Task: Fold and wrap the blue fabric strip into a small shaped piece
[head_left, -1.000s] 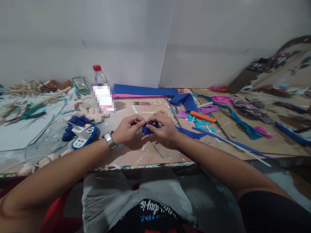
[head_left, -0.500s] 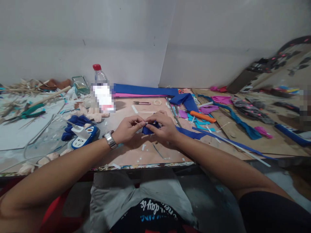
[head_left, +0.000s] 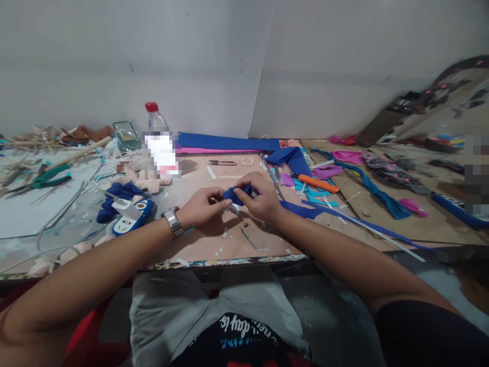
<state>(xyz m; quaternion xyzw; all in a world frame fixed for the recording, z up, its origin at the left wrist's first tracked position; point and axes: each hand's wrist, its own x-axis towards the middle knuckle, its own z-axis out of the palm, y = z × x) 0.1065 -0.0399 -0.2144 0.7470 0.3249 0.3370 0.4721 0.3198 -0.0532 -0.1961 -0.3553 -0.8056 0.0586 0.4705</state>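
Note:
A small piece of dark blue fabric [head_left: 234,194] is pinched in my right hand [head_left: 261,198], over the middle of the worktable. My left hand [head_left: 204,206], with a metal watch on its wrist, is closed just left of the fabric, thumb and forefinger together at a small whitish strip [head_left: 233,208]. From beside my right wrist, a long blue fabric strip [head_left: 300,209] runs off to the right. Small thread snips [head_left: 222,162] and a ring of tape [head_left: 247,161] lie behind my hands.
Left of my hands are a blue-and-white power socket [head_left: 132,218], pale fabric pieces, green-handled pliers [head_left: 49,178] and a red-capped bottle [head_left: 152,113]. To the right lie an orange cutter [head_left: 319,183], coloured scraps and a thin white rod [head_left: 376,232]. A wall stands behind.
The blue piece has turned and risen slightly in my right hand. My left fingers have come off the blue fabric, and a whitish strip now shows between my hands.

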